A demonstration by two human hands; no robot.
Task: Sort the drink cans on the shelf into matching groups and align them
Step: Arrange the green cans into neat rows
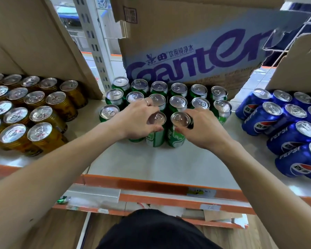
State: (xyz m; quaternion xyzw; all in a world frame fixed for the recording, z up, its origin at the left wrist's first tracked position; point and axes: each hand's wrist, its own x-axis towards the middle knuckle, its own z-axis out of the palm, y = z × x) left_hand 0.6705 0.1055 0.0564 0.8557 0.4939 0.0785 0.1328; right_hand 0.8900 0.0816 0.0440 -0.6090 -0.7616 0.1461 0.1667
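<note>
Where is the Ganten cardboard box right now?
Head view, top centre: the Ganten cardboard box stands directly behind the back row of green cans, with gold cans lower left and blue Pepsi cans lower right.

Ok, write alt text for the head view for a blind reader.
The left hand grips one front green can and the right hand grips the green can beside it on a white shelf. Gold cans stand left, blue Pepsi cans right, a cardboard box behind.

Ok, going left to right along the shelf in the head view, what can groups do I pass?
Gold cans → green cans, where the left hand then the right hand each grip one → blue Pepsi cans.
</note>
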